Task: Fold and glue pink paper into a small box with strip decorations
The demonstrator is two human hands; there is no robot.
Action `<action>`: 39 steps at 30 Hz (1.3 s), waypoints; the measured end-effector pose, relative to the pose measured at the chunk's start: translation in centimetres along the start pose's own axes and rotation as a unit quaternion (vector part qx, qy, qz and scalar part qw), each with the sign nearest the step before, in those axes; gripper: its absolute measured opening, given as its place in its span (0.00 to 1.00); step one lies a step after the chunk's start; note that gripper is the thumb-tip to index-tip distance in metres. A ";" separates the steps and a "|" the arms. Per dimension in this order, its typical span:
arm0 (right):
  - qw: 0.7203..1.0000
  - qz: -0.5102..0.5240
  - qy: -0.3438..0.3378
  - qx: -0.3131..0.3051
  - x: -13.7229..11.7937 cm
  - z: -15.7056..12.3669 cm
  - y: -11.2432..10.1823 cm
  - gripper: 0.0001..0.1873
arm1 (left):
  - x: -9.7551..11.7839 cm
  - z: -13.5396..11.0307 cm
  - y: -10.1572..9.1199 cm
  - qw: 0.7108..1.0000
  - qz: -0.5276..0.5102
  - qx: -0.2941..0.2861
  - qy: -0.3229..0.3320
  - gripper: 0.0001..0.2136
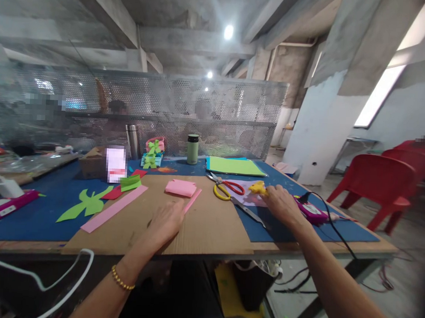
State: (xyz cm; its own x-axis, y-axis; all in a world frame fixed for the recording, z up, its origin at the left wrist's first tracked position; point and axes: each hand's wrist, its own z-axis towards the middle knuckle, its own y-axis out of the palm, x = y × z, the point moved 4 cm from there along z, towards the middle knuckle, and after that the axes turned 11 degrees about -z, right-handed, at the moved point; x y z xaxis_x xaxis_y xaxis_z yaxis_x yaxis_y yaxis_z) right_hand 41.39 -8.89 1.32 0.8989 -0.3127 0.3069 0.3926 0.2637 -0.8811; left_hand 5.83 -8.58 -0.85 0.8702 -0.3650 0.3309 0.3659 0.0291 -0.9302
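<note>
My left hand (pixel 167 217) is over the cardboard, its fingers curled down at the near end of a narrow pink paper strip (pixel 193 200); the fingertips are partly hidden. Just beyond it lies a folded pink paper piece (pixel 181 188). At the right, my right hand (pixel 280 203) has its fingers closed on a small yellow object (pixel 257 187), whose kind I cannot make out. Below that object is a pale lilac sheet (pixel 242 189). Between my hands lie scissors with red and yellow handles (pixel 222 191) and a metal blade-like tool (pixel 248 211).
A cardboard sheet (pixel 216 230) covers the middle of the blue table. Left are a long pink strip (pixel 115 208) and green leaf cutouts (pixel 86 203). Behind stand a green bottle (pixel 192 151) and green sheets (pixel 235 166). A purple power strip (pixel 311 211) with cables lies right.
</note>
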 end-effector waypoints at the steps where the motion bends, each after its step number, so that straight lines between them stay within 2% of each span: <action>1: 1.000 0.025 0.002 0.016 0.3 -0.2 -0.3 0.17 | 0.0 0.1 0.2 1.000 0.004 0.005 0.003 0.13; 4: 0.986 0.150 -0.010 0.077 0.9 -1.0 -1.6 0.19 | -0.2 0.3 0.8 0.999 0.013 0.033 0.019 0.13; 7: 0.947 0.301 -0.032 0.105 0.4 -2.3 -3.2 0.24 | -0.6 0.5 1.4 0.998 0.000 0.052 0.031 0.12; 10: 0.902 0.421 -0.061 0.069 -1.9 -3.8 -4.7 0.30 | -0.9 0.5 1.8 0.998 -0.019 0.057 0.032 0.11; 13: 0.856 0.507 -0.101 0.000 -5.3 -5.2 -5.6 0.31 | -1.0 0.5 2.0 0.997 -0.023 0.067 0.024 0.12; 17: 0.818 0.550 -0.146 -0.077 -9.0 -6.3 -5.4 0.33 | -0.6 0.6 1.9 0.996 -0.033 0.074 0.028 0.12; 22: 0.807 0.557 -0.163 -0.112 -10.5 -6.5 -5.4 0.32 | -0.5 0.7 1.5 0.996 -0.037 0.073 0.025 0.10; 28: 0.820 0.536 -0.163 -0.113 -10.7 -6.7 -6.0 0.31 | -0.4 0.7 1.5 0.993 -0.064 0.081 0.061 0.10; 33: 0.837 0.506 -0.182 -0.104 -11.2 -6.7 -6.1 0.29 | -0.3 0.5 1.3 0.993 -0.072 0.082 0.055 0.10; 39: 0.843 0.483 -0.218 -0.088 -11.8 -6.3 -6.2 0.28 | -0.1 0.4 1.1 0.993 -0.067 0.080 0.056 0.12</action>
State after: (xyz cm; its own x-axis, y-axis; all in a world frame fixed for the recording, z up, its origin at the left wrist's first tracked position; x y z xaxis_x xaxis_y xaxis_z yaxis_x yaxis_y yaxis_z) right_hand 27.11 -12.54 0.93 0.7838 0.3452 -0.5162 -0.5650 0.0514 -0.8235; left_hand 6.29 -8.14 -1.80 0.7712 -0.4766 0.4219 0.5313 0.1169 -0.8391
